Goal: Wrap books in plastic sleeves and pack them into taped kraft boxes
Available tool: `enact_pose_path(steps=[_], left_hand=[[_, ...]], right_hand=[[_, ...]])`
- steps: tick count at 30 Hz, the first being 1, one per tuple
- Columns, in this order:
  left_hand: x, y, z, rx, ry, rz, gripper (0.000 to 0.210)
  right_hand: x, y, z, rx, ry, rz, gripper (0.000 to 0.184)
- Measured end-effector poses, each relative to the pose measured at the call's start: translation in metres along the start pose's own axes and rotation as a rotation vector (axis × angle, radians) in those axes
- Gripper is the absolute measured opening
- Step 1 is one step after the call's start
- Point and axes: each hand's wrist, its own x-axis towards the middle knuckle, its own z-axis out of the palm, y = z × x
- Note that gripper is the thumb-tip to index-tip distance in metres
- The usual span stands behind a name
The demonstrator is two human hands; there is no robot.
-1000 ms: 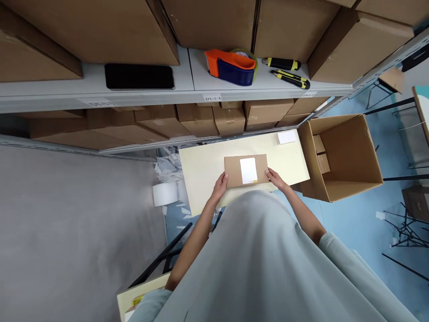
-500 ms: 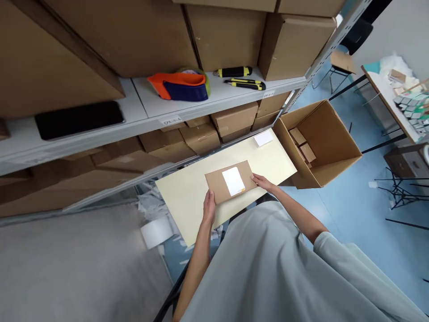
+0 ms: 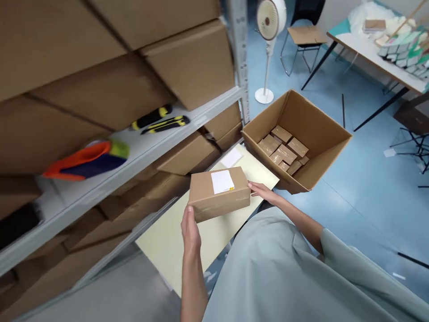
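Between my two hands is a brown cardboard box (image 3: pixel 214 203) with a white label (image 3: pixel 222 181) on its top. My left hand (image 3: pixel 191 230) grips the near left corner, thumb up on the edge. At the right end, my right hand (image 3: pixel 263 192) holds the box with its fingers against the side. The box is raised above a pale yellow board (image 3: pixel 157 246) and tilted a little, its taped front side showing. A stack of white labels (image 3: pixel 231 157) lies on the board behind it.
Right of the board stands a large open carton (image 3: pixel 331 152) holding several small taped boxes (image 3: pixel 283 154). Shelving (image 3: pixel 214 109) on the left carries cartons, utility knives (image 3: pixel 166 124) and an orange-and-blue tape dispenser (image 3: pixel 90 161). A fan (image 3: pixel 266 67), chair (image 3: pixel 306 36) and table (image 3: pixel 362 49) stand farther back.
The box has been lifted off the board and tilted, so its front side shows. Both hands still hold it. My view has turned right, bringing the fan and more of the carton's inside into sight.
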Motion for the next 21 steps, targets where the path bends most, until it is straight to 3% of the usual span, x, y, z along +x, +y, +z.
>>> enact_pose_path(steps=[3, 6, 12, 16, 19, 21], left_hand=[[-0.004, 0.059, 0.054, 0.069, -0.005, 0.009, 0.065], [-0.003, 0.110, 0.115, 0.130, -0.082, 0.034, 0.065], [0.017, 0.185, 0.240, 0.245, -0.267, 0.179, 0.067], [0.036, 0.199, 0.321, 0.262, -0.450, 0.221, 0.067], [0.045, 0.186, 0.381, 0.232, -0.572, 0.155, 0.064], [0.046, 0.167, 0.420, 0.181, -0.614, 0.037, 0.059]], right_hand=[[-0.012, -0.016, -0.056, 0.092, 0.054, -0.024, 0.066], [-0.028, -0.032, -0.116, 0.154, 0.129, -0.064, 0.065], [-0.051, -0.049, -0.220, 0.273, 0.317, -0.097, 0.066], [-0.056, -0.043, -0.273, 0.275, 0.498, -0.061, 0.069], [-0.059, -0.041, -0.316, 0.197, 0.656, -0.048, 0.072], [-0.058, -0.043, -0.351, 0.061, 0.720, -0.003, 0.070]])
